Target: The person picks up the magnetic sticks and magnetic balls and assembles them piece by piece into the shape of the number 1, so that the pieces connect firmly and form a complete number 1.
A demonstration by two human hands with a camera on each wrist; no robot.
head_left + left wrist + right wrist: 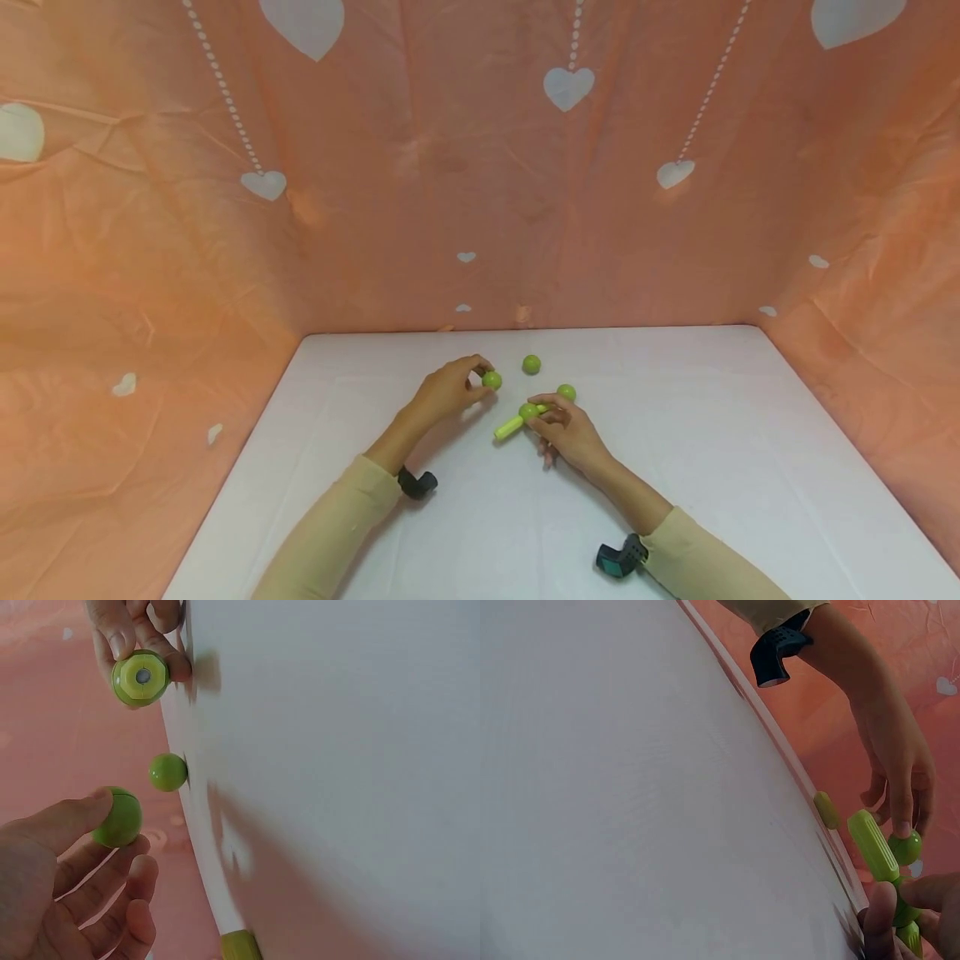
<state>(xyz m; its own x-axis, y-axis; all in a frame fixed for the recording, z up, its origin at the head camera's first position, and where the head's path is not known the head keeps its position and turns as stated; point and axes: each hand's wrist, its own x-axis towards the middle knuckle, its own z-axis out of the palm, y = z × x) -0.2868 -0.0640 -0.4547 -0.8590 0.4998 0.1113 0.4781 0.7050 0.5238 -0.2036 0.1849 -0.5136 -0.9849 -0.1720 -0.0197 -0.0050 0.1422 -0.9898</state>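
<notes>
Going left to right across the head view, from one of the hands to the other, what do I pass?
Bare left hand, shiny green ball it pinches, second shiny green ball standing apart on the white table, bare right hand.

- We see a white table (pixel 750 467), its far edge running along the foot of the back wall (pixel 450 167).
- Around it we have orange cloth on three sides: that back wall, a left wall (pixel 112 275) and a right wall (pixel 885 333), all creased.
- High up we find two big hearts (pixel 303 23), cut off by the top of the head view.
- We count three dotted strings (pixel 576 33), each ending in a white heart (pixel 568 88).
- Low on the back wall we spot two tiny hearts (pixel 466 257), one above the other.
</notes>
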